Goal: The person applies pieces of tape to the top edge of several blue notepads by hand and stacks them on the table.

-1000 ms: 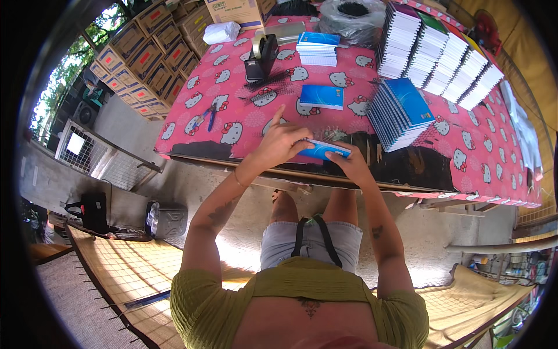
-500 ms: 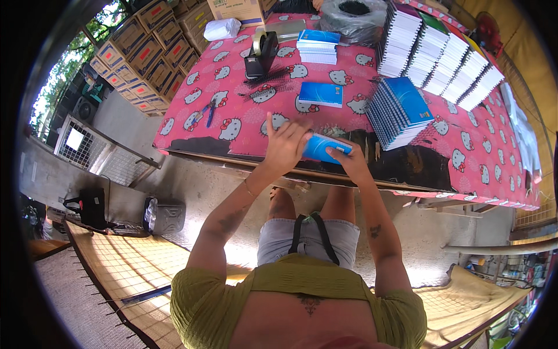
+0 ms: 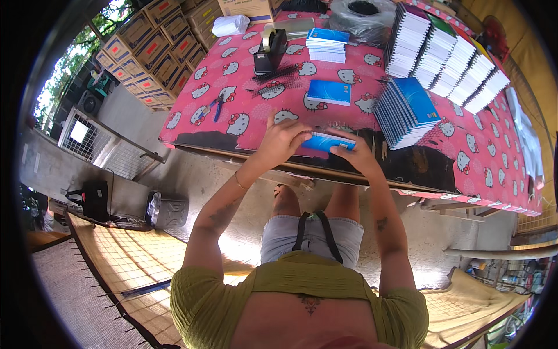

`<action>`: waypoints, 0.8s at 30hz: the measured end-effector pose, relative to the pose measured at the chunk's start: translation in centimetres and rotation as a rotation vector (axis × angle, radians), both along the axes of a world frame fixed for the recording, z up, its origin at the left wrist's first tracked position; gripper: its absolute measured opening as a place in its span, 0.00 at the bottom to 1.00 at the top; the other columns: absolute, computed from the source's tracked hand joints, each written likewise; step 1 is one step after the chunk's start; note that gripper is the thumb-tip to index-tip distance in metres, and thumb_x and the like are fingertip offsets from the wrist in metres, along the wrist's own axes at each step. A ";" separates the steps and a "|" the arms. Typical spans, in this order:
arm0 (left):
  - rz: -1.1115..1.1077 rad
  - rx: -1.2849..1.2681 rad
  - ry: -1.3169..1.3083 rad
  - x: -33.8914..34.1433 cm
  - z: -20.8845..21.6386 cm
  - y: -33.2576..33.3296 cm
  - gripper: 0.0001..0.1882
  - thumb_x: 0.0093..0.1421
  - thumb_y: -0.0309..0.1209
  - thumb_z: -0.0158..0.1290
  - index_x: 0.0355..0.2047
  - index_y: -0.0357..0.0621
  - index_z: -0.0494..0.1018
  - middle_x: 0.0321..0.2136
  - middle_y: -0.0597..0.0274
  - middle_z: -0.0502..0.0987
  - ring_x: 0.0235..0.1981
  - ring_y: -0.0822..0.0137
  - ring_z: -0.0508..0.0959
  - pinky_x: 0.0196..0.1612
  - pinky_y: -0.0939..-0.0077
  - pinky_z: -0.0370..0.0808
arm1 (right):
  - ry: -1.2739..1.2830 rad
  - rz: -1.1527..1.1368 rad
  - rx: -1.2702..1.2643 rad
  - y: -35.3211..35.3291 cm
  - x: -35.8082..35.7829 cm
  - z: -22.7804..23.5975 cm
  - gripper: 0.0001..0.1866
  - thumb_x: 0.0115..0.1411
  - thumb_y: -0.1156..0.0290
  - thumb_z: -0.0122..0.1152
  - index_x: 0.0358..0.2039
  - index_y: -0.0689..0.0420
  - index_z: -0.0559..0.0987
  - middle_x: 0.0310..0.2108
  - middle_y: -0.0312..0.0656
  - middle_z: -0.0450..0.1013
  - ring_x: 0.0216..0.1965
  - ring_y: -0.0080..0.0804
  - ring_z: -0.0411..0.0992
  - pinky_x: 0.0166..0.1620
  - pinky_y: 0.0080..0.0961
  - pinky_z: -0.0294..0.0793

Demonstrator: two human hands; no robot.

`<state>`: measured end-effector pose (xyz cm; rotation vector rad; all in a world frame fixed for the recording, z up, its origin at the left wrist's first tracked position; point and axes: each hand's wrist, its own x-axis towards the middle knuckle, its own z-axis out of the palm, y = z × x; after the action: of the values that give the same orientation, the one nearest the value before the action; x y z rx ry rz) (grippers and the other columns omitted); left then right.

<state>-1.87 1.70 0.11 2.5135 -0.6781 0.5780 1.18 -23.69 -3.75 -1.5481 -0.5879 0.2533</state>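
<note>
A small blue-covered notebook is held between my two hands above the table's front edge. My left hand pinches its left end, with one finger pointing up. At the right end, my right hand grips it with the thumb on the cover and the fingers behind. Just beyond lies another blue notebook flat on the table. To the right stands a stack of spiral-bound blue notebooks. Pliers with blue handles lie left of my left hand. Black plastic binding coils are scattered farther back.
A pink patterned cloth covers the table, with dark worn patches along its front edge. A black tape dispenser, a pile of blue notebooks and a plastic-wrapped roll sit behind. Tall notebook stacks stand back right; cartons left.
The held notebook has turned a little and looks more level. Both hands keep hold of it. The whole view has shifted slightly, moving the table rightward in the picture.
</note>
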 end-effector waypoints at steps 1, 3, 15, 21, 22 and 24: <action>-0.002 0.001 -0.031 -0.1 0.0 -0.2 0.10 0.59 0.34 0.61 0.40 0.51 0.79 0.33 0.66 0.80 0.38 0.62 0.79 0.65 0.36 0.49 | -0.086 -0.068 0.013 -0.1 0.0 0.3 0.27 0.57 0.70 0.70 0.56 0.64 0.76 0.47 0.42 0.78 0.45 0.25 0.74 0.51 0.24 0.73; -0.009 -0.001 -0.097 -0.2 0.0 -0.6 0.10 0.57 0.34 0.62 0.40 0.53 0.79 0.32 0.67 0.79 0.38 0.62 0.79 0.65 0.37 0.50 | -0.262 -0.208 0.037 -0.5 0.1 1.0 0.29 0.56 0.70 0.71 0.57 0.63 0.75 0.50 0.44 0.77 0.48 0.29 0.75 0.53 0.26 0.72; -0.036 0.010 -0.220 -0.3 -0.4 -0.2 0.08 0.56 0.34 0.63 0.37 0.52 0.80 0.33 0.69 0.79 0.39 0.65 0.78 0.68 0.40 0.47 | -0.418 -0.142 -0.551 3.0 0.0 6.0 0.11 0.57 0.64 0.66 0.39 0.54 0.85 0.31 0.47 0.80 0.32 0.41 0.80 0.38 0.32 0.77; -0.024 0.056 -0.203 -0.4 -0.3 -0.4 0.09 0.58 0.35 0.61 0.38 0.52 0.79 0.32 0.69 0.78 0.38 0.65 0.77 0.67 0.41 0.48 | -0.319 -0.201 -0.312 2.0 -1.0 4.9 0.16 0.57 0.65 0.67 0.45 0.56 0.83 0.39 0.48 0.81 0.38 0.36 0.79 0.44 0.31 0.76; -0.036 0.050 -0.201 -0.2 -0.3 -0.5 0.08 0.58 0.35 0.61 0.38 0.51 0.79 0.32 0.68 0.78 0.38 0.64 0.77 0.67 0.40 0.49 | -0.263 -0.184 -0.199 1.0 -1.2 4.2 0.18 0.57 0.67 0.68 0.48 0.59 0.81 0.42 0.49 0.80 0.42 0.32 0.78 0.46 0.28 0.75; -0.061 0.037 -0.193 -0.1 -0.6 -1.0 0.08 0.58 0.35 0.60 0.37 0.50 0.78 0.31 0.66 0.76 0.37 0.63 0.77 0.65 0.37 0.52 | -0.095 -0.096 -0.049 -0.4 -1.1 2.4 0.23 0.59 0.69 0.68 0.53 0.64 0.77 0.49 0.49 0.78 0.50 0.27 0.73 0.53 0.26 0.71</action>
<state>-1.92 0.70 -0.44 2.4817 -0.8392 0.7999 0.10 -24.05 -1.36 -1.6382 -0.5832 0.1229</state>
